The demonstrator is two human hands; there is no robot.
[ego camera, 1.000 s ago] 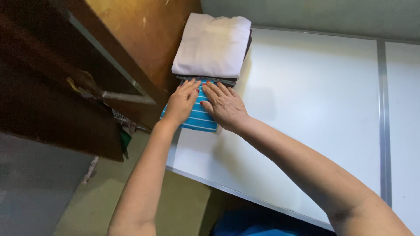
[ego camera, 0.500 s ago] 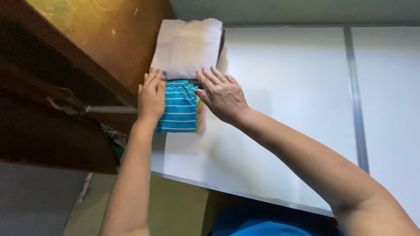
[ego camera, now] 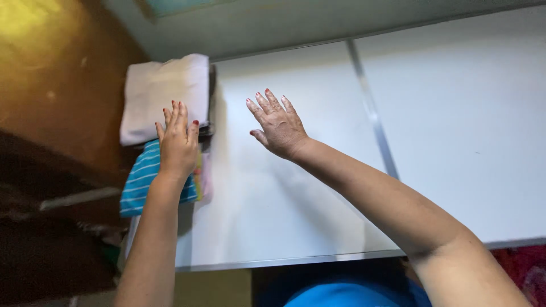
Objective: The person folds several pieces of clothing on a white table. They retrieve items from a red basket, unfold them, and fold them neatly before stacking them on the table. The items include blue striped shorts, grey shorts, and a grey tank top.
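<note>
The left hand (ego camera: 177, 143) is lying flat, palm down, on a folded striped cloth (ego camera: 139, 185); its fingers are extended and close together, so the grip is open and pressing rather than grasping. The fingertips are reaching the near edge of a folded white cloth (ego camera: 156, 94).

The striped cloth is soft fabric, teal-blue with thin white horizontal stripes, folded into a rough rectangle. It is sitting at the left edge of the counter (ego camera: 284, 193), just in front of the white cloth and touching it. A strip of paler, pink and yellow fabric is showing along its right edge, beside the left wrist.

The white cloth is a plain, smooth, thick rectangular fold with rounded edges, resting on a darker layer that is showing as a thin line along its right side.

The right hand (ego camera: 278, 126) is hovering above the bare counter, fingers spread, grip open, holding nothing, well apart from both cloths.

The counter is a smooth, matte white panel with a metal strip (ego camera: 372, 116) running across it and a metal front edge. A worn brown wooden surface (ego camera: 51, 79) is standing to the left.
</note>
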